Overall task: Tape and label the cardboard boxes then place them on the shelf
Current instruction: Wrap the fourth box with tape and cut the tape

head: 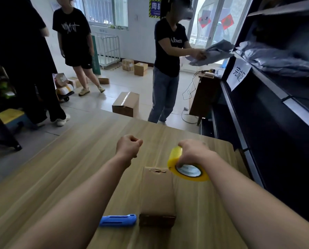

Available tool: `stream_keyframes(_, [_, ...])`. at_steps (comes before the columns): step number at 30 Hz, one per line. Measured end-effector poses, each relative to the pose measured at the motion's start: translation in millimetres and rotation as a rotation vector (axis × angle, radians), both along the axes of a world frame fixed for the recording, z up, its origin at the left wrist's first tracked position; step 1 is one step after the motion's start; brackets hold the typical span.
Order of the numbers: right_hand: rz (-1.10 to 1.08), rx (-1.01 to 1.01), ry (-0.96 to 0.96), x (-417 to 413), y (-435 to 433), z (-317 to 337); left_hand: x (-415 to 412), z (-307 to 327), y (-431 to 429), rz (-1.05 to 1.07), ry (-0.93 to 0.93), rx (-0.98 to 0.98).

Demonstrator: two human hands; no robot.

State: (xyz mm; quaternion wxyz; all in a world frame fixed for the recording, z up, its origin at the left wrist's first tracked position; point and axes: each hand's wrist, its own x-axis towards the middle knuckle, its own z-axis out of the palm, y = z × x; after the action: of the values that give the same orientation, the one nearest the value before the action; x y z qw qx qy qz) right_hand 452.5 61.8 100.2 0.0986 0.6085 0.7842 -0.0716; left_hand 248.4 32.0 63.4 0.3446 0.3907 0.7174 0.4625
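Gripping the tape by its rim in the right hand, clenching the left hand on nothing visible. Between both hands, nearer the body, on the bench: a box, likely light, stiff-walled; best gripped across its long sides.

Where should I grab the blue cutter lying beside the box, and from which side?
Pinch the blue cutter around its middle, across its narrow width, coming from above. It lies flat on the table, lengthwise left to right, with its right end close to the cardboard box, so an end-on approach there looks blocked.
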Motion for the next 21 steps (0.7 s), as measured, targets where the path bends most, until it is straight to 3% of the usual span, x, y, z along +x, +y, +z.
stream_keyframes(7, [-0.019, 0.173, 0.02, 28.7, 3.1, -18.9, 12.9, -22.4, 7.7, 0.055, -0.171, -0.075])
stream_keyframes(11, [-0.102, 0.15, 0.059, 35.0, 2.0, -30.4, 16.2, -41.7, 10.3, 0.084, -0.199, -0.101])
stream_keyframes(16, [-0.113, 0.18, -0.04, 38.0, 3.5, -56.9, 8.0, -70.5, 11.4, 0.093, -0.201, -0.183])
stream_keyframes(21, [-0.106, 0.085, -0.148, 32.0, 9.2, -60.7, 5.3, -92.7, 17.4, 0.093, -0.236, -0.244])
